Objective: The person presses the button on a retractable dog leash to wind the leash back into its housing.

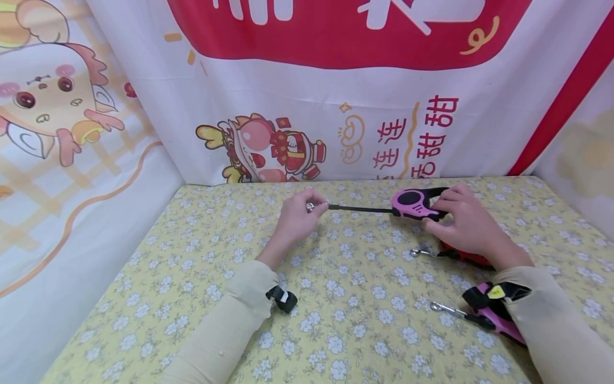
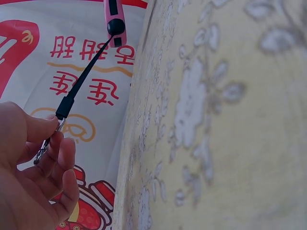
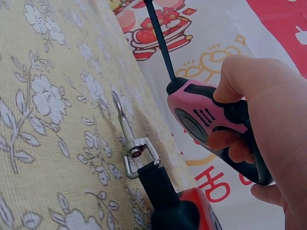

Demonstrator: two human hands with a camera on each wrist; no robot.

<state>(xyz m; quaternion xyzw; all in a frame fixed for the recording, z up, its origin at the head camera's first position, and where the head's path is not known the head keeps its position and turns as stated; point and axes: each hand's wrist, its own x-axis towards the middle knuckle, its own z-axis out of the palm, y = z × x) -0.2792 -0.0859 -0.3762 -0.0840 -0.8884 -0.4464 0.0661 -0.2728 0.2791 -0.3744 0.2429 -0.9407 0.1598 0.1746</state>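
Observation:
My right hand (image 1: 462, 221) grips the handle of a pink and black retractable dog leash (image 1: 413, 202), its thumb on the black button in the right wrist view. A black strap (image 1: 362, 209) runs from the leash body to my left hand (image 1: 299, 216), pulled out nearly straight. Thumb and fingers of the left hand pinch the metal clip (image 2: 43, 151) at the strap's end. Below the right hand lies a red leash (image 3: 196, 203) with a silver clip (image 3: 125, 124), partly hidden by the hand in the head view.
Nearer the front, a second pink leash (image 1: 501, 322) lies partly under the right forearm, its metal clip (image 1: 446, 309) pointing left. A yellow floral cloth (image 1: 336, 341) covers the table. Printed white fabric (image 1: 297, 85) hangs behind the table's far edge.

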